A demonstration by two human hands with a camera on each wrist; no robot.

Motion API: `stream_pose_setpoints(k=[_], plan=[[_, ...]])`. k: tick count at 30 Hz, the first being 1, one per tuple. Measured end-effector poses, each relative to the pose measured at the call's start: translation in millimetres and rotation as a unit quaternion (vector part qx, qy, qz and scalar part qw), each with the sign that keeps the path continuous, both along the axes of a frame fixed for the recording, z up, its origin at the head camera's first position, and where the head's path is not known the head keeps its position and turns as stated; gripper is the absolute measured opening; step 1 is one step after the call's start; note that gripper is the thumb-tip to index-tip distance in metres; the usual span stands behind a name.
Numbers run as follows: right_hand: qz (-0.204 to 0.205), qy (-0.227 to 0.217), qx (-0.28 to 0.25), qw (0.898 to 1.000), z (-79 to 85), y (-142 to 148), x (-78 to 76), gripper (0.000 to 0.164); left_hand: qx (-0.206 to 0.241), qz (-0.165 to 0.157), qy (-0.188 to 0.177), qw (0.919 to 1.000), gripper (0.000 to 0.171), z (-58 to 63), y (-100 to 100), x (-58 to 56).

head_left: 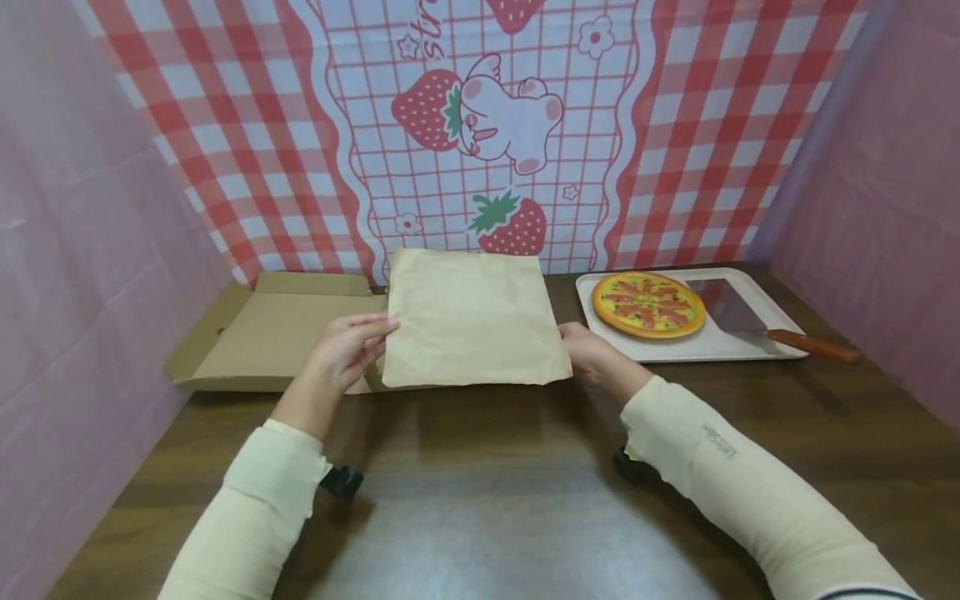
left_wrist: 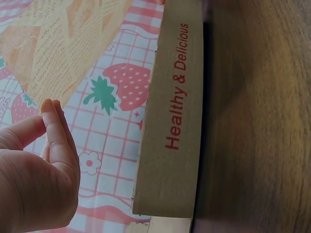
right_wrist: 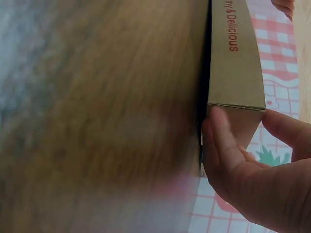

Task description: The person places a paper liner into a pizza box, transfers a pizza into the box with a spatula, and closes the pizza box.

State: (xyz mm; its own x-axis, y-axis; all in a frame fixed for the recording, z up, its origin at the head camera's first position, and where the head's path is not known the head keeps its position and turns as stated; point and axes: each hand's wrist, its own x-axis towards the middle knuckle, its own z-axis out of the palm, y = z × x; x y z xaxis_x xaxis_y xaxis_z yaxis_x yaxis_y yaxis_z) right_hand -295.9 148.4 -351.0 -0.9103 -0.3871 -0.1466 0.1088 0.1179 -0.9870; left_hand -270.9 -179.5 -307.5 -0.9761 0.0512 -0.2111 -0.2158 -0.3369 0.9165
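Observation:
A light brown sheet of paper [head_left: 474,321] is held above the open cardboard pizza box [head_left: 279,337], hiding most of its right half. Newspaper-style lettering shows on the sheet's underside [left_wrist: 65,58] in the left wrist view. My left hand [head_left: 348,350] pinches the sheet's left edge between thumb and fingertips. At the box's right end, my right hand [right_wrist: 257,174] spans the corner, thumb by the upper edge and fingers at the lower edge. From the head view, the paper's right corner partly covers my right hand. Red "Healthy & Delicious" print marks the box's front wall [left_wrist: 172,111].
A white tray [head_left: 757,350] stands at the back right. On it are a pizza [head_left: 648,305] and a pizza server [head_left: 731,308], whose wooden handle [head_left: 813,344] juts past the rim. Behind the wooden table [head_left: 480,500] hangs a red-checked strawberry cloth [head_left: 258,125].

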Motion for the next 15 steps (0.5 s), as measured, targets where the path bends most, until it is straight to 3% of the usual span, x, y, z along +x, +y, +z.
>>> stream_pose_setpoints(k=[8,15], plan=[[-0.009,0.0,0.006,1.0,-3.1,-3.7,-2.5,0.042,0.001,0.0,0.005,1.0,0.023,2.2,-3.2,-1.0],[-0.029,-0.009,0.001,1.0,-4.8,-4.5,-3.5,0.042,-0.012,-0.004,-0.003,0.9999,0.019,5.1,-5.5,-3.6]])
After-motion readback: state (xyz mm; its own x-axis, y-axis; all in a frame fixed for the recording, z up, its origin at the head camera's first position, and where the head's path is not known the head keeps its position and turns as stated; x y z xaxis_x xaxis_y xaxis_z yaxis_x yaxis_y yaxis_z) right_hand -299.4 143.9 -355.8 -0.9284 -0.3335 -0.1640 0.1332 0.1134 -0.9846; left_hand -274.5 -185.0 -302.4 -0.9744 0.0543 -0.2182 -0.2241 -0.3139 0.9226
